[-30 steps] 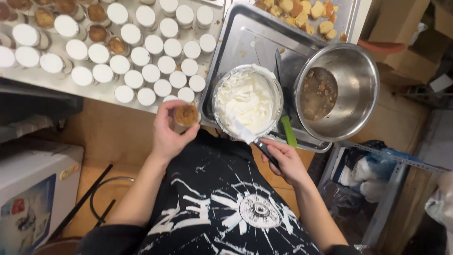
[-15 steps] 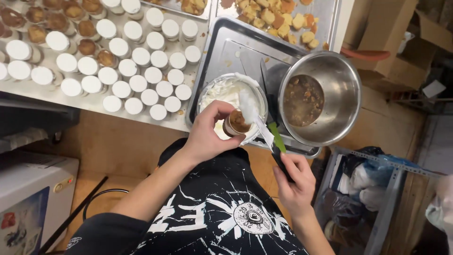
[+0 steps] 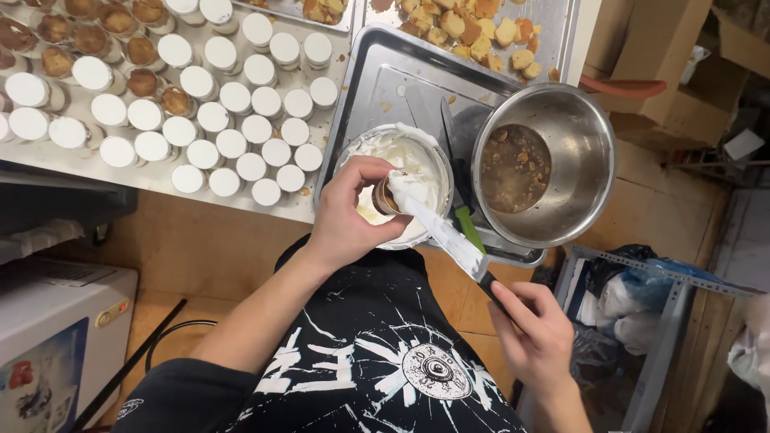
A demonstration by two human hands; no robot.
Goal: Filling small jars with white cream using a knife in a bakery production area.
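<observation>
**Spatula tip at cup mouth, over cream bowl**

Right hand (image 3: 536,337) is closed around the black handle end of a spatula (image 3: 439,230). Its long axis runs diagonally, handle lower right, white cream-coated blade pointing upper left. Blade tip meets the mouth of a small cup (image 3: 385,197). Left hand (image 3: 353,216) pinches that cup, fingers wrapped round its side, above the cream bowl (image 3: 417,152). Bowl sits on a metal tray (image 3: 385,80), just beside a steel pot (image 3: 589,152) of brown filling. Left of the tray: rows of white-topped cups (image 3: 233,120).
</observation>
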